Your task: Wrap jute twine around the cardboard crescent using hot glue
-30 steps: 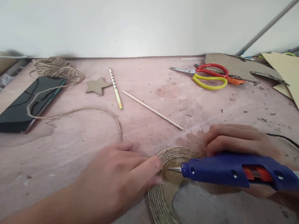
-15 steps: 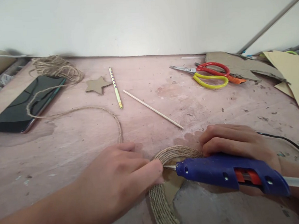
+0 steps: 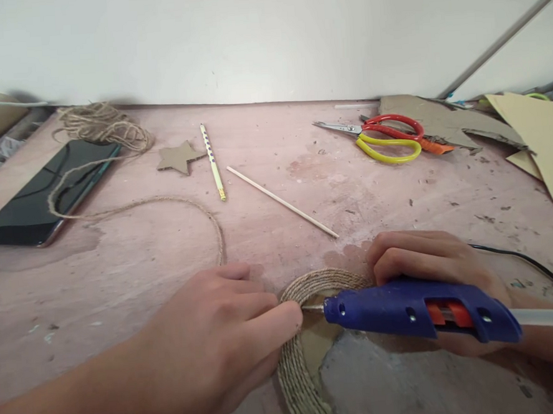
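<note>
My right hand point(image 3: 430, 266) is closed around a blue hot glue gun point(image 3: 381, 313), with a clear glue stick point(image 3: 545, 317) poking out of its back end. The metal nozzle points left and reaches the inner edge of a curved cardboard piece point(image 3: 319, 335) covered in rows of jute twine point(image 3: 301, 380). My left hand point(image 3: 237, 334) presses on that curve with its fingers together, right at the nozzle tip. Under its fingers runs a loose strand of twine point(image 3: 218, 229); the exact grip there is hidden.
A twine bundle point(image 3: 105, 127) rests against a phone point(image 3: 51, 196) at left. Past my hands lie a cardboard star point(image 3: 176, 158), a pencil point(image 3: 212, 164), a thin wooden stick point(image 3: 280, 200) and scissors point(image 3: 389, 139). Cardboard scraps point(image 3: 440, 119) and a black cord point(image 3: 533, 260) are at right.
The glue gun's rear has shifted slightly left and up, with its nozzle still at the curve's inner edge. My left hand stays nearly in place on the twine.
</note>
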### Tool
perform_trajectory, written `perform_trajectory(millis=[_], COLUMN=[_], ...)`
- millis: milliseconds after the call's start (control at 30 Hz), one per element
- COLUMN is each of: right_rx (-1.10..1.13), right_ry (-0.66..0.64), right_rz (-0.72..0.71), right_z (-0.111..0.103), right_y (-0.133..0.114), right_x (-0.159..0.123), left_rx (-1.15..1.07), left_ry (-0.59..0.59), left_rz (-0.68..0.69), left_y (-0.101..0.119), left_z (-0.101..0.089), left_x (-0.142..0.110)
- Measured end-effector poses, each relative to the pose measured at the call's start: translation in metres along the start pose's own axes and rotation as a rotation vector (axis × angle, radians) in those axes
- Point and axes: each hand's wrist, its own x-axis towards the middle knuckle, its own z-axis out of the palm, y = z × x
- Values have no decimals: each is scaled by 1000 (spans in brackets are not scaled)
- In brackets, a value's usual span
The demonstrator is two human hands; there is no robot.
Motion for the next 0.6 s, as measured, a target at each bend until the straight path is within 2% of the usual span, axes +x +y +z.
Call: perform_trajectory(millis=[600], right_rx=[-14], right_ry=[-41], right_rz=[25], right_z=[-8], right_y=[-3], right_x=[5], left_rx=[-2], left_ry=[9], left_rz=[1], left_y=[-1], left_z=[1], left_x=[1])
